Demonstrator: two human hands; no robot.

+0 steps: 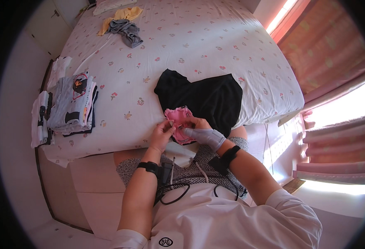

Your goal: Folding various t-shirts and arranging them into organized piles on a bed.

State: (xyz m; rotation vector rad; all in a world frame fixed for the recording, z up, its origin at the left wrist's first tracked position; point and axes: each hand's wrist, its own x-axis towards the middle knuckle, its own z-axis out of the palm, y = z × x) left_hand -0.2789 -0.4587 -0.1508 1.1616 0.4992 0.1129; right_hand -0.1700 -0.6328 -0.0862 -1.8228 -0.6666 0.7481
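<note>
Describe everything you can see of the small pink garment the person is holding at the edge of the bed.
The pink garment is small, soft cloth, crumpled and bunched, with a scalloped or frilly edge along the top. It is at the bed's near edge, partly over a black garment. The left hand pinches its left side; the right hand, which wears a grey wrist brace, grips its right side. Its exact kind cannot be told.

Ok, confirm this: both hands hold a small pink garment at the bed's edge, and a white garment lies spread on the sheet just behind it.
Not quite. The head view shows the left hand and right hand holding the small pink garment at the bed edge, but the garment spread behind it is black, not white.
</note>
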